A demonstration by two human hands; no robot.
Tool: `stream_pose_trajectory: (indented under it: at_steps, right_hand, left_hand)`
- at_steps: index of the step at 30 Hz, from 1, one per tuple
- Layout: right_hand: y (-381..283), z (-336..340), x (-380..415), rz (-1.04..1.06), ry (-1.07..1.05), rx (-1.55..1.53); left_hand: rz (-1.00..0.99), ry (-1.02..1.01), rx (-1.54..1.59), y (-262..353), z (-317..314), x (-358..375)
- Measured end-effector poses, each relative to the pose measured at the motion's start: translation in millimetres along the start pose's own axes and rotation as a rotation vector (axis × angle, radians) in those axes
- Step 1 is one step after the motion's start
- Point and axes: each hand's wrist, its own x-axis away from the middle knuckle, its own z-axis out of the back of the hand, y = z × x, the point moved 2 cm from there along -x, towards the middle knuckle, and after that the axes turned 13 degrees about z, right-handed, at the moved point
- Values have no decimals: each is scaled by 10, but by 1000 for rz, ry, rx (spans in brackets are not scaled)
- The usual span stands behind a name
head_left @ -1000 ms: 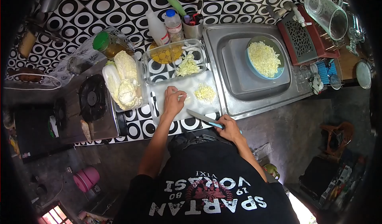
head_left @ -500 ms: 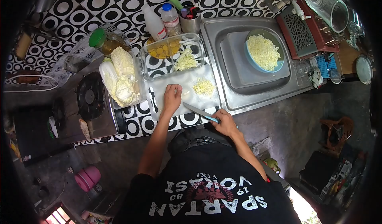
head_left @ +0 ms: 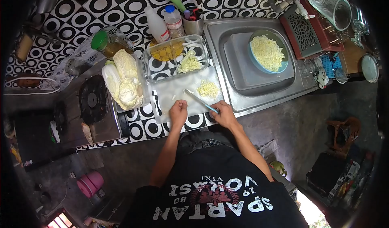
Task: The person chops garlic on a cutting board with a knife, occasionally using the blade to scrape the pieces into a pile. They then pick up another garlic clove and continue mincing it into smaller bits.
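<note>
My right hand point(head_left: 223, 113) is wrapped round the blue handle of a knife point(head_left: 201, 101), its blade lying over the translucent cutting board point(head_left: 164, 110). The blade tip points up and left, close to a small heap of chopped pale vegetable point(head_left: 208, 89). My left hand point(head_left: 178, 109) rests at the board's near part with its fingers curled together; whether they hold anything is hidden. A small white piece point(head_left: 174, 97) lies on the board just beyond the left fingers. Behind the board stands a clear container with cut leaves point(head_left: 189, 62) in it.
Napa cabbages point(head_left: 125, 82) sit in a clear tray left of the board, beside the stove point(head_left: 92, 100). A blue bowl of chopped cabbage point(head_left: 267, 54) stands in the sink point(head_left: 233, 92). Bottles point(head_left: 174, 21) and a metal cup point(head_left: 193, 25) line the back.
My left hand has moved back toward me and slightly right. My right hand has drawn a little left and up, and the knife blade now reaches farther up the board.
</note>
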Motion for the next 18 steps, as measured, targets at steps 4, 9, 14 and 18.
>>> stream_pose_trajectory:
  at_steps: [4, 9, 14, 18]
  right_hand:
    - [-57, -20, 19, -13, -56, -42]
    - [-19, -151, 42, -19, -37, -54]
    - [-147, -180, 56, -6, -23, -54]
    - [-184, -260, 161, 18, -9, -66]
  left_hand:
    - [24, 94, -132, -64, -7, 56]
    - [83, 58, -159, -4, 0, 58]
    - [172, -63, -223, 15, -79, -27]
    - [364, -153, 73, 193, -26, 100]
